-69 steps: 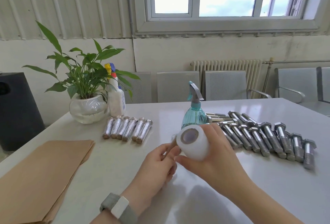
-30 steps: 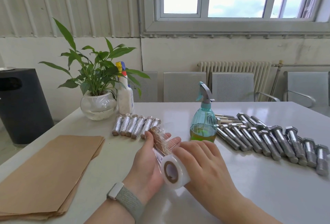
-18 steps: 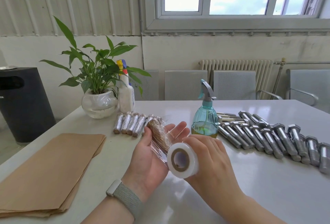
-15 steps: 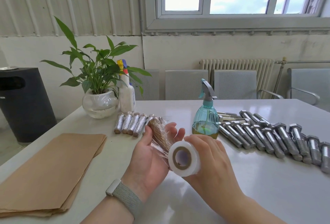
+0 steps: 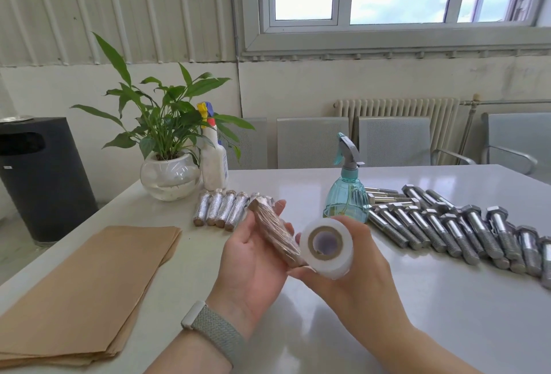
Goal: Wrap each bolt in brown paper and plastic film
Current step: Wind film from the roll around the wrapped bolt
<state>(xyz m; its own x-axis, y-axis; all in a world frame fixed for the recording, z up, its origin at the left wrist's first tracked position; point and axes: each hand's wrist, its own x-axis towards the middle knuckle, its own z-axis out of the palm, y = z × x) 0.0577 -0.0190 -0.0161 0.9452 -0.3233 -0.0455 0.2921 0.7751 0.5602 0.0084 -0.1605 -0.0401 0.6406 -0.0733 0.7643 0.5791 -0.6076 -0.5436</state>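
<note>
Glossy white table [image 5: 432,308]; matt brown paper sheets [image 5: 80,290]; shiny bare metal bolts [image 5: 453,230]; translucent teal plastic spray bottle [image 5: 347,197]; milky plastic film roll [image 5: 326,247]; crinkly, glinting film-wrapped bolts [image 5: 222,209].

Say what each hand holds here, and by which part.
The left hand cradles the paper-wrapped bolt, its shaft lying across the open palm and fingers. The right hand grips the roll of plastic film around its outer side.

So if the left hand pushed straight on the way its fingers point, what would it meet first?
Most likely the row of wrapped bolts just past the left hand's fingertips. Depth is unclear, and the raised hand might pass above them.
</note>
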